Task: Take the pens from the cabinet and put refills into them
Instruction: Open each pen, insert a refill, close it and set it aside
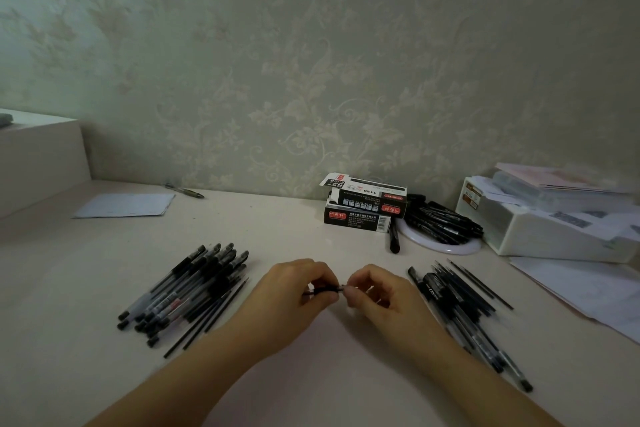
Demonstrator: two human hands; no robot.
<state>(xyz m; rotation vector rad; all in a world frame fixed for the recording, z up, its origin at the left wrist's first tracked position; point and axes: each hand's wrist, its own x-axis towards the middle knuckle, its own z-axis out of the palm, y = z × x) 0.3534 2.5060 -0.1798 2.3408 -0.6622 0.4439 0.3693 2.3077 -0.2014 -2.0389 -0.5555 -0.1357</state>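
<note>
We see only a short dark stretch of the pen [325,289] between the left hand [298,288] and right hand [375,291]; curled fingers hide its ends. Print on the boxes [363,208] is too small for us to read. The paper sheets [588,291] run off the right edge. The pen pile [187,291] looks blurred.

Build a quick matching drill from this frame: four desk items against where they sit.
Items:
1. stacked black cardboard pen boxes
2. pale blue paper sheet
3. white plastic organiser tray
4. short dark pen part

Places:
A. far left of the desk
B. between both hands
C. right edge, under papers
D. back centre, by the wall

Pairs: 1-D, 2-A, 3-C, 4-B
</note>
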